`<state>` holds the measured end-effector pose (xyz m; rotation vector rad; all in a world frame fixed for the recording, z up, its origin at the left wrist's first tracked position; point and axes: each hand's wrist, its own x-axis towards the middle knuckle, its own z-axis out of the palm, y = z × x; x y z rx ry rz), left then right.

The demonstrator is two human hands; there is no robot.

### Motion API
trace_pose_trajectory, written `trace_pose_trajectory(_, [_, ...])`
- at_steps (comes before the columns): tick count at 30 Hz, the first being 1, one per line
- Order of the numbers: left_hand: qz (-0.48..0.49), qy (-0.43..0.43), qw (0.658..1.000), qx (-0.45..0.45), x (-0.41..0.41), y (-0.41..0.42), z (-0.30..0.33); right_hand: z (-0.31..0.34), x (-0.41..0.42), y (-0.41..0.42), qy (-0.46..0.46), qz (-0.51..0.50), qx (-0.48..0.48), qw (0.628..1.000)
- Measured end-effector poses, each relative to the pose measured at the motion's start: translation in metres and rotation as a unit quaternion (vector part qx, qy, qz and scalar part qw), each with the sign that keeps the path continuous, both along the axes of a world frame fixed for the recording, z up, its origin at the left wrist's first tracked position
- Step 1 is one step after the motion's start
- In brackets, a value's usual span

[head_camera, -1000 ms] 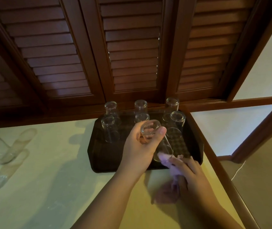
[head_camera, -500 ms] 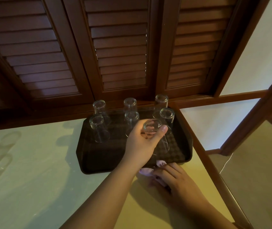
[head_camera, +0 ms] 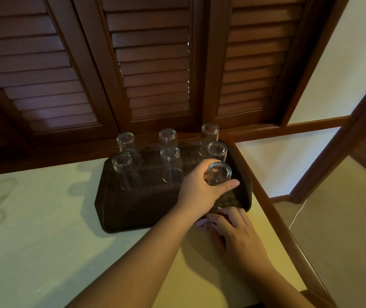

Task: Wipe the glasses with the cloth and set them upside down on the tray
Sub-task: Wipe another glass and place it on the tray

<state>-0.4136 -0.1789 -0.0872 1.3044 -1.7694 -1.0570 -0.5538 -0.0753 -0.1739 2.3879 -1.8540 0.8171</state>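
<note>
Your left hand (head_camera: 202, 192) is curled around an upside-down glass (head_camera: 218, 174), thumb along its near side and fingers wrapped behind it, holding it over the right end of the dark tray (head_camera: 119, 214); whether its rim touches the tray is hidden by your hand. Five more glasses (head_camera: 170, 163) stand inverted on the tray, in two rows. Your right hand (head_camera: 235, 232) lies flat on the table (head_camera: 44, 241) at the tray's near edge, fingers extended and pressing on the pale pink cloth (head_camera: 202, 223), which barely peeks out.
</note>
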Motion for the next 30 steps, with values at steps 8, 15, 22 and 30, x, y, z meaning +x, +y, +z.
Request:
trace_pose_trajectory(8, [0.011, -0.018, 1.0, -0.007, -0.01, -0.003, -0.007, -0.003, 0.002, -0.002, 0.008, -0.019, -0.008, 1.0])
trace_pose_trajectory(15, [0.021, -0.025, 0.999, 0.003, -0.013, -0.005, -0.005, -0.002, 0.002, -0.001, 0.007, -0.017, -0.023, 1.0])
trace_pose_trajectory(22, [0.018, -0.025, 0.999, 0.012, -0.016, -0.006, -0.006, -0.004, 0.002, -0.002, 0.011, -0.021, 0.004, 1.0])
trace_pose_trajectory(30, [0.018, -0.048, 0.997, 0.051, -0.012, -0.007, -0.011, -0.005, 0.0, -0.003, 0.002, -0.017, 0.015, 1.0])
